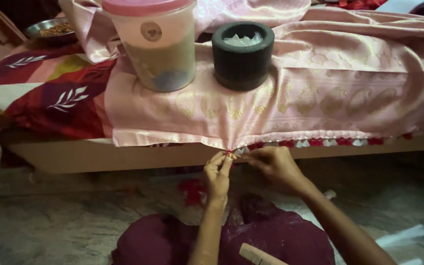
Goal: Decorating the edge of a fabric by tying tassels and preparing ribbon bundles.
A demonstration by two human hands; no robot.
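left hand (219, 172): raised to the hem of the pink saree (320, 93), fingertips pinched shut on a small red tassel (228, 153) at the fabric edge.
right hand (276, 164): just beside the left hand, fingers curled closed at the same hem spot; looks like it pinches a thread, too small to tell.
red tassel: hangs at the lowest dip of the hem, between both hands, touching the left fingertips.
pink saree: gold woven motifs, draped over the bed (99, 156) edge; hem hangs above the hands.
tassel row (330, 142): red and white tassels along the hem, to the right of the hands.
plastic jar (155, 41): pink lid, stands on the saree, well above the hands.
stone mortar (243, 55): dark, round, just beside the jar, sits on the saree.
bedsheet (50, 93): red with leaf print, left of the saree.
steel bowl (50, 29): far left on the bed.
comb (256, 255): wooden, on the person's lap.
floor (50, 216): red thread scraps near the hands.
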